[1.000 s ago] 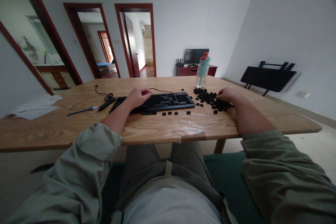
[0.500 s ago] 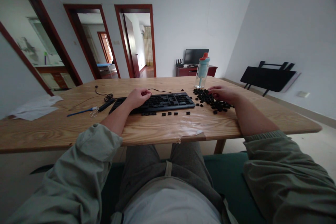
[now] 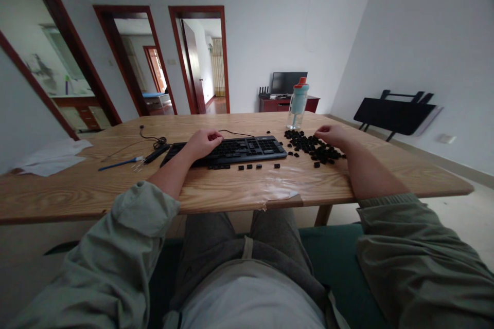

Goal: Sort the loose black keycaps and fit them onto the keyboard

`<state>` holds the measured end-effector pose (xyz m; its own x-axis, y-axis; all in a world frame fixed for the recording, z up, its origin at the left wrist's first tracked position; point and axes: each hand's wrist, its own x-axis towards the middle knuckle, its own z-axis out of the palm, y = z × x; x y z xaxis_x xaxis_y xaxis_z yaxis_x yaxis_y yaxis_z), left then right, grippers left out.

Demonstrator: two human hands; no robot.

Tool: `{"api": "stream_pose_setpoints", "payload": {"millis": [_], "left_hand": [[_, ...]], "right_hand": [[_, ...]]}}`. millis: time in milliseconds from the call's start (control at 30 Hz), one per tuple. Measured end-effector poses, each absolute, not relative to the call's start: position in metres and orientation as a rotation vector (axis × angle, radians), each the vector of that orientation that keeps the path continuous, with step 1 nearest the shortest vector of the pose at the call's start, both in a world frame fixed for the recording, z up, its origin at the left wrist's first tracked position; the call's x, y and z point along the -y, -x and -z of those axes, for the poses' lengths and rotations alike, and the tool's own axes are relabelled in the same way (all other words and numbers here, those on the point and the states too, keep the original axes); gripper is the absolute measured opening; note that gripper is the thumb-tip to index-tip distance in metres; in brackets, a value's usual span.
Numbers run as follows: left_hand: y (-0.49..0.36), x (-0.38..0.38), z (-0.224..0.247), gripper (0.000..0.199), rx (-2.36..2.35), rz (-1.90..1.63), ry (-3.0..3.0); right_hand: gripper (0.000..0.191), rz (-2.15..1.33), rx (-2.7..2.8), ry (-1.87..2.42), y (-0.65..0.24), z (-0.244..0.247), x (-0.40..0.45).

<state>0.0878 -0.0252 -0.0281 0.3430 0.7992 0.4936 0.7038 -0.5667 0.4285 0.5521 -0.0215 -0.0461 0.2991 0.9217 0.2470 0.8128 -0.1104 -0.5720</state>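
A black keyboard (image 3: 247, 149) lies on the wooden table (image 3: 135, 190). Over its left part is my left hand (image 3: 206, 143), fingers curled together; anything between them is too small to make out. My right hand (image 3: 331, 135) is at the back right edge of a heap of loose black keycaps (image 3: 304, 142), its fingers pinched, and whatever they hold is hidden. Several keycaps (image 3: 259, 166) lie in a row in front of the keyboard.
A clear bottle with a red lid (image 3: 296, 105) stands behind the heap. Left of the keyboard are a blue brush (image 3: 120, 163), a black-handled tool (image 3: 154, 155) and a coiled cable (image 3: 158, 141). White paper (image 3: 54, 157) lies at the far left.
My right hand has moved a little to the right, towards the edge of the keycap heap. My left hand has hardly moved.
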Motion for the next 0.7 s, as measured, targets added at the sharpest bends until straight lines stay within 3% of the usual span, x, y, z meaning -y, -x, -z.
{"api": "stream_pose_setpoints", "payload": {"millis": [167, 500, 700], "left_hand": [[-0.088, 0.026, 0.028, 0.033, -1.388, -1.038, -2.457], [-0.091, 0.027, 0.028, 0.034, -1.345, -1.046, -2.455], [-0.094, 0.028, 0.029, 0.031, -1.314, -1.027, -2.483]], "right_hand": [[0.018, -0.11, 1.539, 2.197, -0.559, 0.048, 0.022], [0.027, -0.037, 1.534, 2.225, -0.572, 0.058, 0.008], [0.035, -0.349, 1.504, 2.203, -0.575, 0.071, -0.002]]}}
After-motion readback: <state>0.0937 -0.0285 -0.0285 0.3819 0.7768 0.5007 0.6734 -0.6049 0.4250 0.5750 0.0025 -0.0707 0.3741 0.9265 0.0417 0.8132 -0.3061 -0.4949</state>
